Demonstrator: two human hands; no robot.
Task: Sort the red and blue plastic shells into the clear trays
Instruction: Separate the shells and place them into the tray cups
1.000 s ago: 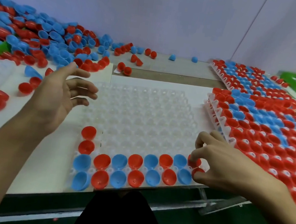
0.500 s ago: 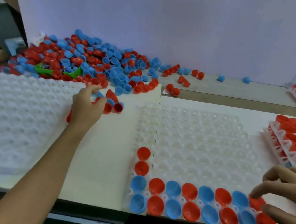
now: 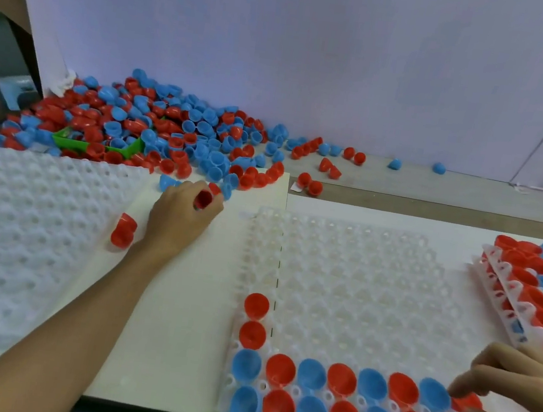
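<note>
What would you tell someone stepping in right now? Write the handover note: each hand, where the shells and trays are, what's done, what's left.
Left hand: at the near edge of the loose shell pile, gripping a red shell.
Right hand: fingers on the red shell at the right end of the working tray.
Done: the tray's two nearest rows filled, red and blue alternating, plus two red shells up the left column. Filled trays are stacked to the right.
Left: every other pocket of this tray; the clear trays on the left hold no shells.

no readable text, labels or numbers
</note>
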